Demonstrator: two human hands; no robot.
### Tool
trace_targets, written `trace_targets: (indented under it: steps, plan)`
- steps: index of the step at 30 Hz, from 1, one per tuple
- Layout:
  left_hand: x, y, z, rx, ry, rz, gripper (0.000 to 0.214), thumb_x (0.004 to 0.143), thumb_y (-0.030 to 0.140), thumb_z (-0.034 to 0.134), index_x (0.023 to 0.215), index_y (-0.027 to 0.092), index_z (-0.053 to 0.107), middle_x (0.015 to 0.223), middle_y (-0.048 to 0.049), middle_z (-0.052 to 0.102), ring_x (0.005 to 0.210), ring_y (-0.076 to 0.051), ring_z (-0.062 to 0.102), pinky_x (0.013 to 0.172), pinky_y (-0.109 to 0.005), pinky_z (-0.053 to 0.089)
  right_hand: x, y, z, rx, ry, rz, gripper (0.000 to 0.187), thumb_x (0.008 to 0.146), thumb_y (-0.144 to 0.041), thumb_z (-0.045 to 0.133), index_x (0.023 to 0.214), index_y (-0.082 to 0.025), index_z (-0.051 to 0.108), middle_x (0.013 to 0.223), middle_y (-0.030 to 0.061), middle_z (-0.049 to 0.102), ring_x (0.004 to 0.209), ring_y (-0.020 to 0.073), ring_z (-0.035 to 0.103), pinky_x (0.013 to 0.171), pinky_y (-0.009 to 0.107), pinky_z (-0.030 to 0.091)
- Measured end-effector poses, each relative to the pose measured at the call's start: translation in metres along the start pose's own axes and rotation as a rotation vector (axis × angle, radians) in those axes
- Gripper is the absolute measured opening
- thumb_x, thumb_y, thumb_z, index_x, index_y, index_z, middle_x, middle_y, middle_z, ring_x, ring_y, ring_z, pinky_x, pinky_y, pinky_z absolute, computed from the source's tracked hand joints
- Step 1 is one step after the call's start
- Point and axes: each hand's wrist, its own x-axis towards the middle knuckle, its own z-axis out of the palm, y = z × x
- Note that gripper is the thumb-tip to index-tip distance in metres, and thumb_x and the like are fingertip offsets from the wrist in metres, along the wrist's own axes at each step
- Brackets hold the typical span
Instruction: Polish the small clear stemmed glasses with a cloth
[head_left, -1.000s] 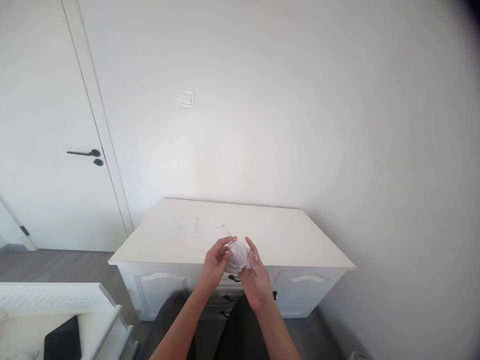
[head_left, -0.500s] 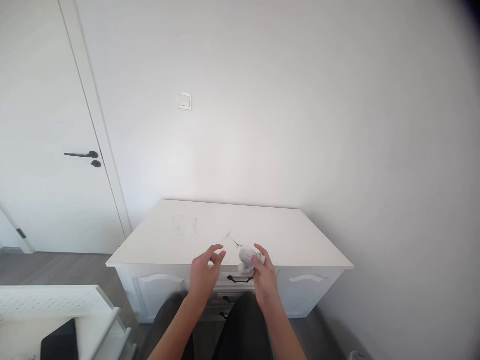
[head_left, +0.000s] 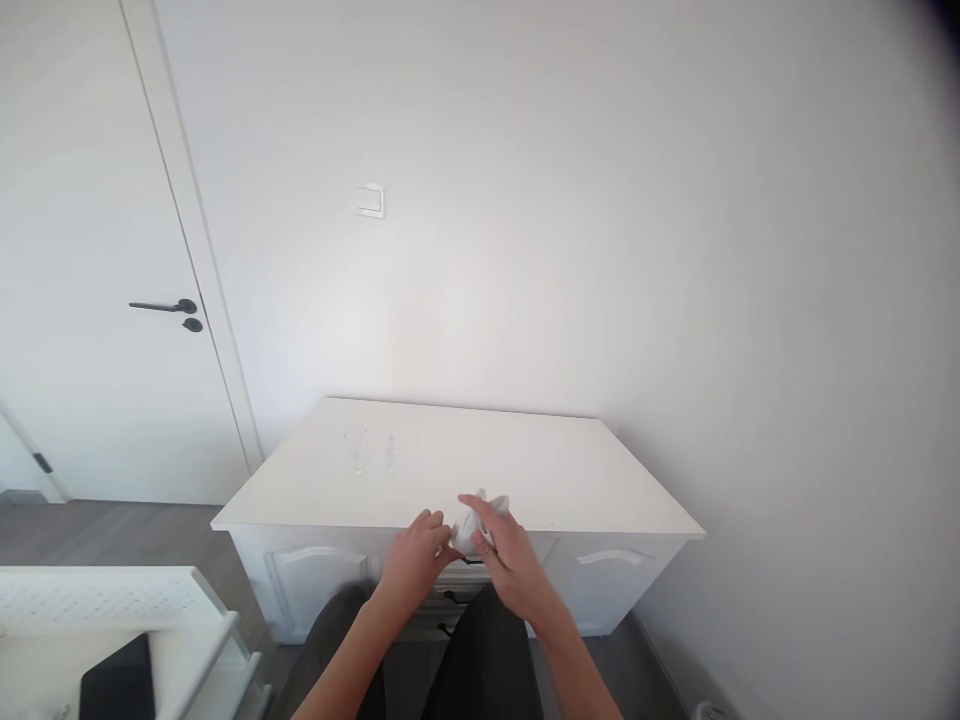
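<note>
My right hand (head_left: 510,562) is wrapped round a crumpled white cloth (head_left: 466,530) just over the front edge of the white cabinet top (head_left: 570,480). The cloth surrounds a clear stemmed wine glass, which is now almost wholly hidden by the cloth and fingers. Against the left side of this bundle, my left hand (head_left: 414,560) has its fingers curled closed, gripping the glass; the exact grip point is covered. Farther back on the left of the top stand a clear wine glass (head_left: 359,455) and a smaller clear glass piece (head_left: 391,452), both faint against the white.
Black-handled drawers (head_left: 454,598) lie below the top, close to my knees. A white wall with a light switch (head_left: 370,200) rises behind. At the left are a door with a dark handle (head_left: 165,307) and a white desk (head_left: 180,610) with a black flat object (head_left: 118,680).
My left hand has moved in from beside the glass and closed on it. My right hand has turned with the cloth and shifted left; the glass's stem and foot no longer show.
</note>
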Motion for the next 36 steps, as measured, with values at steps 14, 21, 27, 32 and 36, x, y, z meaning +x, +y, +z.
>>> trace_targets:
  steps: [14, 21, 27, 32, 36]
  plan:
    - [-0.02, 0.029, -0.007, -0.482, -0.172, -0.089, 0.032, 0.103, 0.04, 0.045, 0.077, 0.023, 0.049, 0.064, 0.0005, 0.058, 0.062, -0.02, 0.063, 0.066, -0.03, 0.044, 0.012, -0.013, -0.032, 0.114, -0.015, 0.154, 0.039, 0.1, -0.058, 0.05, 0.115, -0.029, 0.071, 0.093, 0.0014, 0.065, 0.081, 0.0224, 0.054, 0.076, 0.032, 0.041]
    - [-0.027, 0.033, -0.007, -0.825, -0.313, -0.139, 0.052, 0.102, 0.061, 0.025, 0.067, 0.025, 0.04, 0.048, 0.0099, 0.023, 0.035, -0.013, 0.04, 0.045, -0.027, 0.043, 0.009, -0.019, -0.056, 0.062, -0.279, -0.061, 0.037, 0.103, -0.051, 0.047, 0.115, -0.033, 0.077, 0.102, 0.0032, 0.071, 0.094, 0.0271, 0.057, 0.089, 0.039, 0.041]
    - [-0.029, 0.025, -0.025, -0.774, -0.139, -0.199, 0.038, 0.088, 0.054, 0.062, 0.07, 0.024, 0.047, 0.062, 0.0013, 0.046, 0.062, -0.02, 0.053, 0.062, -0.03, 0.039, 0.008, -0.028, -0.031, -0.093, -0.201, 0.156, 0.037, 0.103, -0.05, 0.046, 0.129, -0.04, 0.071, 0.106, 0.003, 0.072, 0.098, 0.0296, 0.059, 0.089, 0.041, 0.042]
    - [-0.033, 0.028, -0.03, -0.978, -0.375, -0.19, 0.053, 0.089, 0.069, 0.052, 0.064, 0.024, 0.043, 0.05, 0.0058, 0.038, 0.043, -0.015, 0.049, 0.048, -0.025, 0.036, -0.001, -0.03, -0.038, 0.229, -0.179, 0.095, 0.038, 0.1, -0.057, 0.052, 0.118, -0.032, 0.074, 0.108, 0.0035, 0.067, 0.088, 0.0244, 0.055, 0.081, 0.035, 0.042]
    - [-0.031, 0.031, -0.027, -1.093, -0.479, -0.216, 0.054, 0.088, 0.073, 0.046, 0.063, 0.025, 0.042, 0.047, 0.0092, 0.027, 0.037, -0.013, 0.042, 0.046, -0.028, 0.045, -0.001, -0.021, -0.044, 0.444, -0.159, 0.081, 0.037, 0.095, -0.061, 0.058, 0.103, -0.027, 0.07, 0.087, 0.0017, 0.06, 0.073, 0.0207, 0.048, 0.069, 0.031, 0.038]
